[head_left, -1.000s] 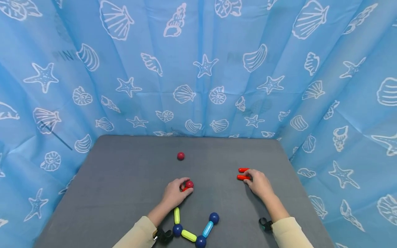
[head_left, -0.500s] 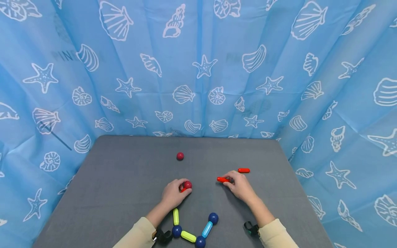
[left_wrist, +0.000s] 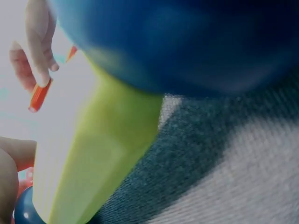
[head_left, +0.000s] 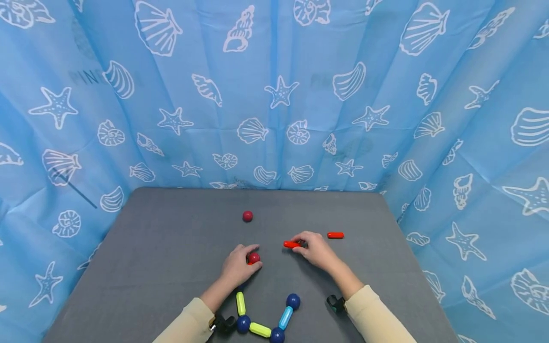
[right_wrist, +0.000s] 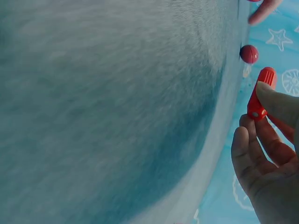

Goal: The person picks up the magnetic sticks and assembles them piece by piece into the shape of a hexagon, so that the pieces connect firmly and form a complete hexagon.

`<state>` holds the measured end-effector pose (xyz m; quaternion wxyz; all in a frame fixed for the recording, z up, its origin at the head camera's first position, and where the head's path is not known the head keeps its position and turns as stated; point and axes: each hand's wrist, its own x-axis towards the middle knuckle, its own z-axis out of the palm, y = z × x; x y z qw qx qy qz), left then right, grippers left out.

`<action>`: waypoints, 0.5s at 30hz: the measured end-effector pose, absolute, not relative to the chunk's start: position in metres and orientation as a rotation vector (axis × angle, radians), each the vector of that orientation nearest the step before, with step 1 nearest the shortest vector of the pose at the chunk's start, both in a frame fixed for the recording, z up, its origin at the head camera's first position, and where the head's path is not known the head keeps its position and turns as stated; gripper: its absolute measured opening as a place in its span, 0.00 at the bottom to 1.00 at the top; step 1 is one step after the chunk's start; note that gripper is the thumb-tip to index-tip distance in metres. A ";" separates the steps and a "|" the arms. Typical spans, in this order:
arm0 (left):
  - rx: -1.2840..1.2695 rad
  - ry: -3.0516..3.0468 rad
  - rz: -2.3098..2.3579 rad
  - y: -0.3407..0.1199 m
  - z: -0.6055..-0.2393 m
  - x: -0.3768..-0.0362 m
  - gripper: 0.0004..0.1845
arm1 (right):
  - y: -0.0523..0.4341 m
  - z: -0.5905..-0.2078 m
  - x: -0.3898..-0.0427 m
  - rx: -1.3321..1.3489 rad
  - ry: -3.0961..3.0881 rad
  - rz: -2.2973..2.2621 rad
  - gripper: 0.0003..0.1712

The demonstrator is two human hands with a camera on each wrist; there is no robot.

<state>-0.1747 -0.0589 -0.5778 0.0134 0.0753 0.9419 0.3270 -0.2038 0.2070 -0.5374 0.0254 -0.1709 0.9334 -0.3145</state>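
On the table [head_left: 171, 247], my left hand [head_left: 238, 267] lies left of my right hand [head_left: 315, 248]. A lone ball [head_left: 247, 216] sits behind my left hand; a chain of rods and balls [head_left: 266, 318] lies before it.

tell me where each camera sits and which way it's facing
Head: worn on the head, looking forward and down at the grey table; both forearms, left hand and right hand show.
Left wrist: low by the table, close behind a blurred yellow-green rod; the right hand's fingers show far off.
Right wrist: beside the palm, looking along the table; right hand's fingers show.
Shared: all three show the red rod the right hand pinches.
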 end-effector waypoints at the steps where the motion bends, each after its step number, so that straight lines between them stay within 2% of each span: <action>1: 0.221 2.930 1.016 -0.059 -0.578 -0.175 0.23 | 0.204 -0.537 -0.206 -0.551 2.869 -0.978 0.12; 5: 0.185 2.917 1.034 -0.059 -0.578 -0.175 0.17 | 0.193 -0.539 -0.213 -0.607 2.801 -0.965 0.11; 15: 0.144 2.914 0.983 -0.057 -0.574 -0.183 0.19 | 0.170 -0.544 -0.224 -0.711 2.658 -0.913 0.12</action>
